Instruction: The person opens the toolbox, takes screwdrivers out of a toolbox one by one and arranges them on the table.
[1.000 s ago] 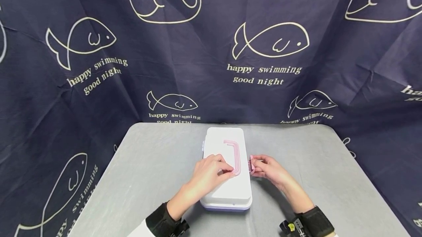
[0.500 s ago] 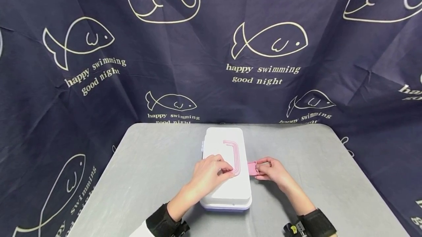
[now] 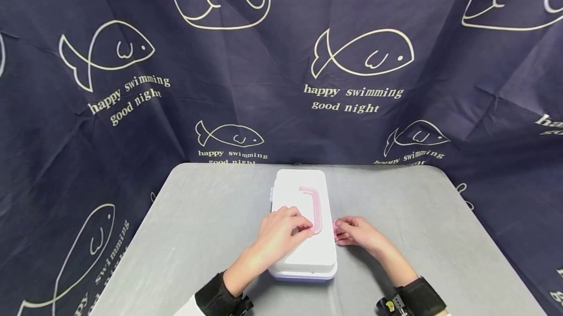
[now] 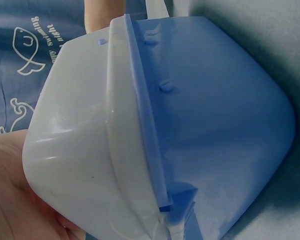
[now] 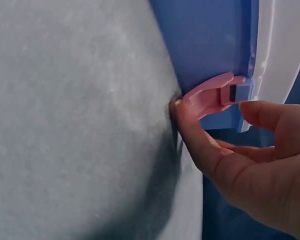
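Observation:
A long box with a white lid point(image 3: 292, 252) and a blue base point(image 4: 225, 100) stands lengthwise on the table. A pink carrying handle point(image 3: 315, 208) lies flat along the lid. My left hand point(image 3: 279, 233) rests on the lid, and its thumb and index finger pinch the handle's near end. At the box's right side, my right hand point(image 3: 358, 233) holds a pink latch point(image 5: 207, 97). In the right wrist view, the index fingertip is at the latch's outer end and the thumb beside its blue mount point(image 5: 244, 91). The latch stands angled out from the base.
The box stands on a grey table point(image 3: 211, 208) with rounded far corners. A dark blue curtain point(image 3: 281, 96) with white fish and whale drawings hangs behind and at both sides. At the box's left edge is a small bluish hinge part point(image 3: 271, 195).
The pink latch first stood upright, then swung out flat to the right, and now is turned in towards the box's side. My right hand has followed it; my left hand has stayed put.

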### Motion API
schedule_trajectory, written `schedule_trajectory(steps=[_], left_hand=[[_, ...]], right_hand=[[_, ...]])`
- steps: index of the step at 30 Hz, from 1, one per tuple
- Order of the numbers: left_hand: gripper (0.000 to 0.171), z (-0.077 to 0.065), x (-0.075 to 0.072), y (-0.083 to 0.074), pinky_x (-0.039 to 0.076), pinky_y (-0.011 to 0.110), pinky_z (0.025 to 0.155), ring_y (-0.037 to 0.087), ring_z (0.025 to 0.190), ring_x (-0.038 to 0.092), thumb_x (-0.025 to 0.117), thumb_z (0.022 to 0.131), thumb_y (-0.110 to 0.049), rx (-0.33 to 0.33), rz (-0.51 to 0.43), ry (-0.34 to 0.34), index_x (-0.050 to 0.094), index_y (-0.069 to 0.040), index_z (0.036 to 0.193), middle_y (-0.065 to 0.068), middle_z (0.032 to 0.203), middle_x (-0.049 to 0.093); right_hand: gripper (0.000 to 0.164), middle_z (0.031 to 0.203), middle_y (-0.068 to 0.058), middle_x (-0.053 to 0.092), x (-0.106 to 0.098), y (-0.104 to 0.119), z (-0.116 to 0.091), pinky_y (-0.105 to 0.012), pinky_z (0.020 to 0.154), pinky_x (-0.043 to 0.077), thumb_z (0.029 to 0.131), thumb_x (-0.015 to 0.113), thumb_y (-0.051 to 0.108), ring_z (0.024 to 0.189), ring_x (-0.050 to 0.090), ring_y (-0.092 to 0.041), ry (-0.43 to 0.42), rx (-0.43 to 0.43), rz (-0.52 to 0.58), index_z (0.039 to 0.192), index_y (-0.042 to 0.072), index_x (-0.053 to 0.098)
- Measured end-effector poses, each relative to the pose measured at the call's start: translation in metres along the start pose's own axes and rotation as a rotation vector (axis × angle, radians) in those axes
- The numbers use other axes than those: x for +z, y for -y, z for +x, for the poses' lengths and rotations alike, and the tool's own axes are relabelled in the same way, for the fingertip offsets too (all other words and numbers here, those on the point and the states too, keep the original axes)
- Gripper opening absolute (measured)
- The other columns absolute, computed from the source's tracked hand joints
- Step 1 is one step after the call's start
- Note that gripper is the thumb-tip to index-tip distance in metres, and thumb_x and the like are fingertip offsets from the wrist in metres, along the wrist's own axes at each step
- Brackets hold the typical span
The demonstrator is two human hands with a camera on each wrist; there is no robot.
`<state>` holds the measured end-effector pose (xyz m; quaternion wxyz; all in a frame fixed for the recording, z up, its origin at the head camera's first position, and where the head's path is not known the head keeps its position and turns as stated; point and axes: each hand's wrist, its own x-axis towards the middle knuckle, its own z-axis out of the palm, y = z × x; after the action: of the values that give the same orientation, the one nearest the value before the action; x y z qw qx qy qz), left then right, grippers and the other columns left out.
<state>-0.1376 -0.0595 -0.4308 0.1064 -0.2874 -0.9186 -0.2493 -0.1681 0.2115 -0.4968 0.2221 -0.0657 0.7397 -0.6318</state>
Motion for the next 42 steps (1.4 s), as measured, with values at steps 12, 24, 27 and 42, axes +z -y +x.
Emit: schedule_trajectory(steps=[12,24,27,42], left_hand=[[0.043,-0.011,-0.003,-0.006,0.043,0.029,0.078,0.013,0.09,0.053,0.076,0.089,-0.055,0.089,0.124,0.033,0.077,-0.022,0.115,-0.008,0.102,0.063],[0.096,-0.016,-0.01,-0.013,0.034,0.027,0.078,0.014,0.101,0.048,0.085,0.058,-0.078,0.114,0.248,0.183,0.067,-0.019,0.132,-0.003,0.117,0.053],[0.089,-0.016,-0.008,-0.012,0.035,0.026,0.076,0.013,0.098,0.05,0.087,0.062,-0.074,0.141,0.275,0.153,0.067,-0.019,0.13,-0.004,0.114,0.055],[0.082,-0.021,-0.014,-0.002,0.047,0.027,0.077,0.011,0.098,0.053,0.085,0.068,-0.069,0.132,0.169,0.071,0.068,-0.017,0.128,-0.006,0.11,0.056]], right_hand=[[0.038,0.099,-0.011,0.073,0.009,0.007,0.004,-0.03,0.08,0.06,0.108,0.054,0.016,0.086,0.07,-0.013,-0.033,-0.089,-0.044,0.119,-0.019,0.058],[0.036,0.095,-0.007,0.071,0.012,0.006,0.006,-0.03,0.079,0.06,0.107,0.056,0.017,0.085,0.069,-0.015,-0.088,-0.059,0.008,0.121,-0.016,0.055],[0.037,0.094,-0.006,0.071,0.013,0.005,0.005,-0.03,0.079,0.06,0.107,0.057,0.018,0.085,0.069,-0.015,-0.092,-0.053,0.016,0.121,-0.016,0.055],[0.038,0.096,-0.007,0.07,0.016,0.002,0.004,-0.031,0.079,0.06,0.108,0.055,0.019,0.085,0.069,-0.015,-0.135,-0.042,0.006,0.124,-0.016,0.054]])
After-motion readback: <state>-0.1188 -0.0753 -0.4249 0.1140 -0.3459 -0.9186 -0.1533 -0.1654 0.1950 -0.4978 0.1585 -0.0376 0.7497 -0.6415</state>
